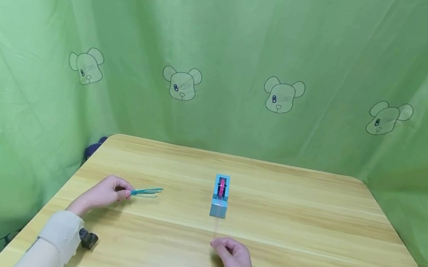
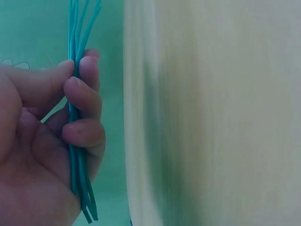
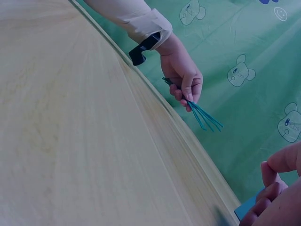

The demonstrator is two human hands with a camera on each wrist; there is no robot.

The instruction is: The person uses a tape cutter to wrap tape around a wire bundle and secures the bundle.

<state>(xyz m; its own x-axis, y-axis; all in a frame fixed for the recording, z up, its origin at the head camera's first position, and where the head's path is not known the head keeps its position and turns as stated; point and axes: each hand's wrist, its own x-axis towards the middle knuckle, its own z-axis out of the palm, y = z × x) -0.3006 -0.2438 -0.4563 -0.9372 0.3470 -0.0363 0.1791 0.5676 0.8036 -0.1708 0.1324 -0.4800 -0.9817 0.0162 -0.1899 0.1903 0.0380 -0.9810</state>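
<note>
My left hand (image 1: 110,193) holds a small bundle of thin teal twist ties (image 2: 75,94) over the left part of the table. In the left wrist view the thumb and curled fingers grip the bundle, its strands fanning out at both ends. Near the middle of the table stands a blue tape dispenser (image 1: 218,210) with a pink-cored roll (image 1: 221,187). A clear strip of tape (image 1: 216,229) runs from it toward me, and thumb and forefinger of my right hand (image 1: 235,260) pinch its end. The right wrist view shows only a blue corner of the dispenser (image 3: 248,207).
The wooden table (image 1: 307,227) has light grain and rounded far corners. Green curtains (image 1: 228,27) printed with mouse heads enclose it behind and at the sides. A black camera (image 1: 88,239) sits on the left wrist band, and a dark blue object (image 1: 93,148) shows past the left edge.
</note>
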